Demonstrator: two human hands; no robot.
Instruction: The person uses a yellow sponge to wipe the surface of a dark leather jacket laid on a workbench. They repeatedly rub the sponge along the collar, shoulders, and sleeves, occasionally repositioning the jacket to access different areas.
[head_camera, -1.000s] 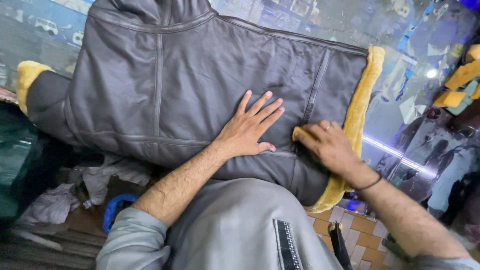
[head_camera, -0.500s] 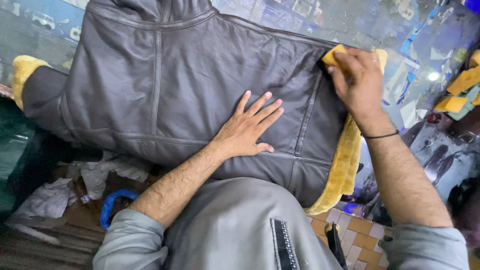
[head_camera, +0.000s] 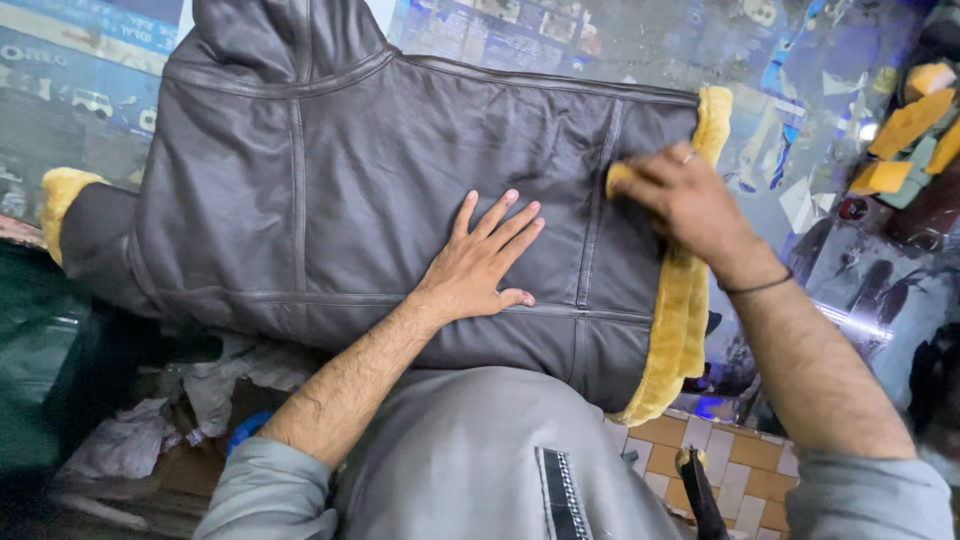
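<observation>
A dark brown leather jacket (head_camera: 380, 170) with yellow fleece lining (head_camera: 680, 320) lies spread back-up on a glass-topped table. My left hand (head_camera: 480, 260) rests flat on the jacket's lower back, fingers spread, holding nothing. My right hand (head_camera: 685, 200) presses a small yellow sponge (head_camera: 617, 177) onto the leather near the jacket's right hem. A dark band circles my right wrist. Most of the sponge is hidden under my fingers.
Several yellow foam pieces (head_camera: 905, 125) lie at the table's far right. The glass tabletop (head_camera: 800, 90) shows colourful pictures beneath it. Crumpled cloths (head_camera: 170, 420) sit lower left, and a tiled floor (head_camera: 700, 445) lies below.
My right hand with the sponge swept from the jacket's lower hem up to its top edge, and has now come partway back down. My left hand has stayed flat.
</observation>
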